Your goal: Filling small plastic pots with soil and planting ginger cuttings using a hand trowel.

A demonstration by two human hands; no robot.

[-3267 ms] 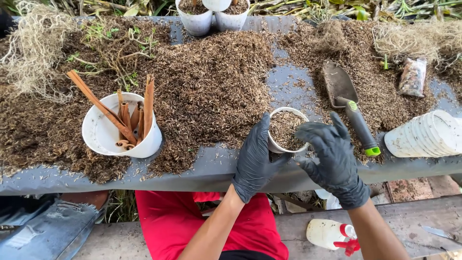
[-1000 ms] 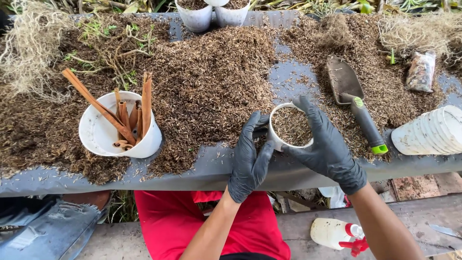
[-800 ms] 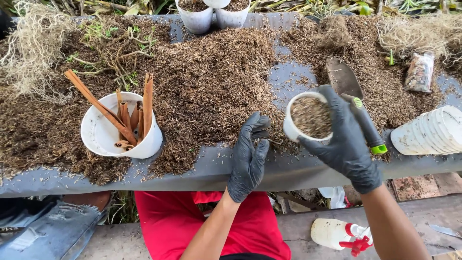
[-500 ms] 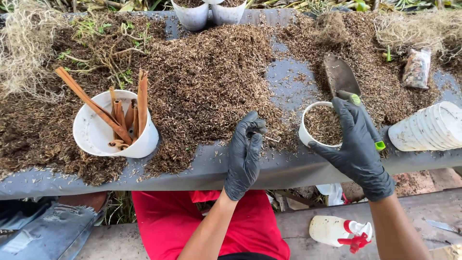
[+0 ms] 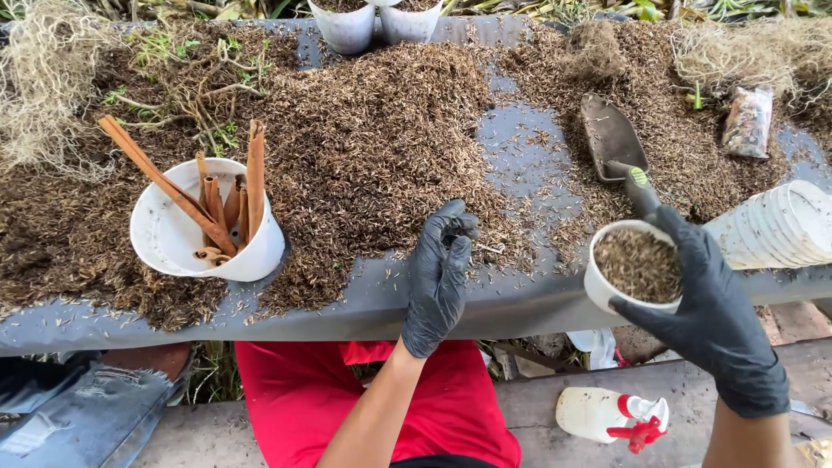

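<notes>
Fingers point(image 5: 693, 260) of your right hand point(image 5: 706, 321) are wrapped round the pot point(image 5: 637, 269), gripping it by the rim and side. Pot's full of brown mix and now sits off the bench point(image 5: 485, 303) edge at your right, just below the trowel point(image 5: 620, 147). A second ago it was in front of you on the bench with both hands on it; since then you've lifted it and carried it right, toward the pot stack point(image 5: 776, 230).

Left hand point(image 5: 438, 277) has let go. It rests on the bench front edge, fingers curled loosely over the fringe of the mix pile point(image 5: 381, 147), holding nothing that I can see.

Reads like filling is done for this pot and it's moving out of the work spot.

Unchanged: white tub point(image 5: 208, 234) with brown sticks at left, two filled pots point(image 5: 377, 22) at the back, spray bottle point(image 5: 611, 416) on the floor below.
</notes>
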